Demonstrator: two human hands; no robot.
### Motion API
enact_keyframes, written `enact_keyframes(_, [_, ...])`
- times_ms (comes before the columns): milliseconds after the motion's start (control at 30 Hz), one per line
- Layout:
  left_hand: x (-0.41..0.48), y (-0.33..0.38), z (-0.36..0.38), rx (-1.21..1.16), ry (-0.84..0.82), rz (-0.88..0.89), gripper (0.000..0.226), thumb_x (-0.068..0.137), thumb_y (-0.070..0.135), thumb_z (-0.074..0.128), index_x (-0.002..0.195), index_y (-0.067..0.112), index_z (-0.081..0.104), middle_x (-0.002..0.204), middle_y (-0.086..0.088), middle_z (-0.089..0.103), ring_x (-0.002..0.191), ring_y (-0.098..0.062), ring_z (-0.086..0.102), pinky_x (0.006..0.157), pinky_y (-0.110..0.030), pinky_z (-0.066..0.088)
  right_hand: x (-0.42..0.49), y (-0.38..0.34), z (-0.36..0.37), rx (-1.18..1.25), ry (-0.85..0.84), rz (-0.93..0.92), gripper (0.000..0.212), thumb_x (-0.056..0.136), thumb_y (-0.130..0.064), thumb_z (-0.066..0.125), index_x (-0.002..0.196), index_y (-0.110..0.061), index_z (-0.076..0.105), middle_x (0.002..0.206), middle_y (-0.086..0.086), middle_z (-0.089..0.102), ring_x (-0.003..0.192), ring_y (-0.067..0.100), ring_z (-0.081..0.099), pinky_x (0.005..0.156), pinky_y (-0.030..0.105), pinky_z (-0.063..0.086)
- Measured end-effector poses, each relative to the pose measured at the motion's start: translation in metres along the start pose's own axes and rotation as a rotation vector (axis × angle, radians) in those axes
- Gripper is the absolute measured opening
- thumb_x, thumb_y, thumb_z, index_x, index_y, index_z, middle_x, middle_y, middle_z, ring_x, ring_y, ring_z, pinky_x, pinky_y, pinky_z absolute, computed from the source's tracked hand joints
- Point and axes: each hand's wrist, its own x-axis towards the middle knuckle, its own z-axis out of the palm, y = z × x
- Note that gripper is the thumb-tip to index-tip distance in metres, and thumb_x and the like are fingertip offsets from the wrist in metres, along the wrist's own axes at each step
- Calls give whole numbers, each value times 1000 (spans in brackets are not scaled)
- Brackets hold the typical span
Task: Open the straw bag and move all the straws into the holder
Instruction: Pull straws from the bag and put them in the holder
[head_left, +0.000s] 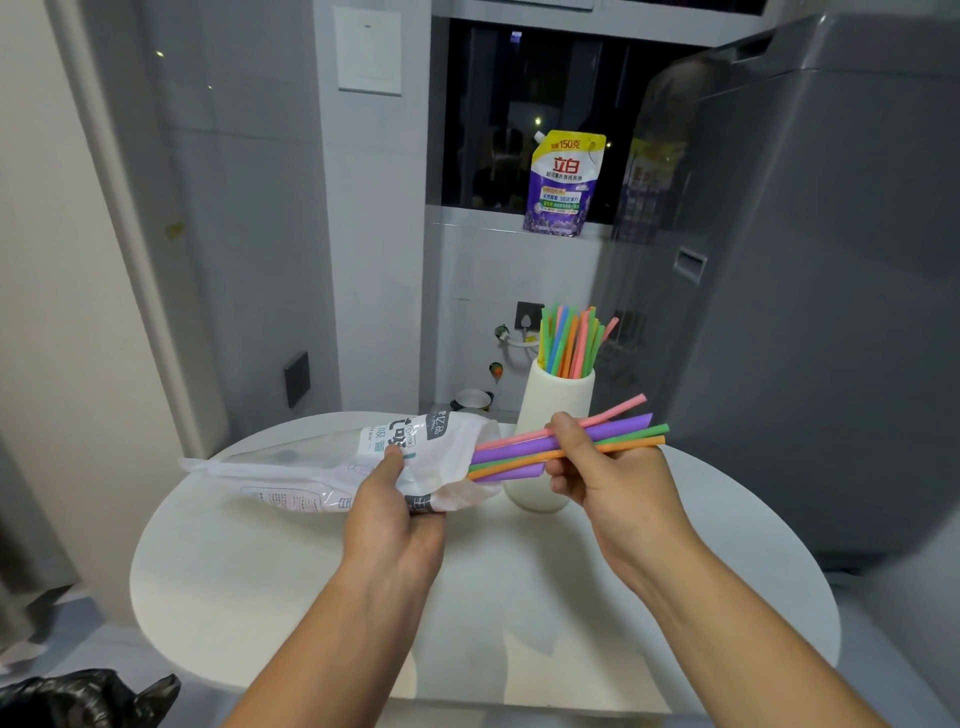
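Setting: small round white table (727, 571) against a grey tiled wall and a dark window. A purple-and-yellow detergent pouch (566, 182) stands on the sill at 12 o'clock.

Frame 7 o'clock: crumpled black plastic bag (78, 696) below the table edge.

Table 10 o'clock: straw bag (322, 462), already open, held just above the surface with its mouth toward 3 o'clock. Its far half looks flat and clear, with no colour showing through.

Left hand (395, 514): grips the bag near the mouth, thumb on top, fingers curled beneath.

From the mouth: bundle of loose straws (519, 452) in pink, purple, green and orange. Their tail ends lie inside the bag and their tips point to 2 o'clock.

Table 12 to 1 o'clock: white holder (550, 410), upright, just behind the bundle. It already carries a dense cluster of standing straws (569, 340).

Right hand (618, 483): fingers and thumb closed round the bundle at mid-length.

Frame 3 o'clock: large grey appliance (831, 260).

Progress, as judged: bag opened and most straws transferred. Remaining: draw this bundle clear and drop it into the holder. It may be the last, though any strays inside the bag cannot be ruled out.
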Motion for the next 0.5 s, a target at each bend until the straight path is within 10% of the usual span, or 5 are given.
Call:
enact_keyframes(300, [3, 8, 0, -17, 7, -7, 19, 111, 13, 49, 128, 9, 56, 100, -9, 70, 76, -22, 73, 37, -29, 53, 8, -27, -18, -27, 12, -92, 21, 93, -17, 67, 88, 3, 73, 63, 9, 69, 54, 14, 64, 54, 25, 58])
enact_keyframes(400, [3, 10, 0, -24, 5, -7, 21, 112, 14, 49, 131, 10, 56, 96, -9, 70, 53, -19, 74, 35, -20, 43, 12, -36, -26, -43, 15, -107, 23, 93, -19, 67, 87, 2, 74, 63, 9, 68, 54, 14, 63, 54, 24, 57])
enact_keyframes(433, [3, 10, -1, -26, 6, -4, 24, 112, 13, 49, 134, 10, 56, 93, -8, 70, 46, -17, 72, 59, -15, 38, 14, -38, -29, -48, 17, -113, 23, 93, -19, 67, 86, 1, 74, 63, 9, 68, 54, 14, 63, 54, 23, 57])
enact_keyframes(500, [5, 11, -2, -28, 9, 5, 27, 111, 14, 50, 137, 11, 56, 82, -6, 74, 42, -14, 70, 57, -21, 61, 16, -44, -34, -65, 35, -128, 23, 93, -20, 68, 85, 1, 74, 64, 10, 69, 55, 14, 63, 54, 23, 57])
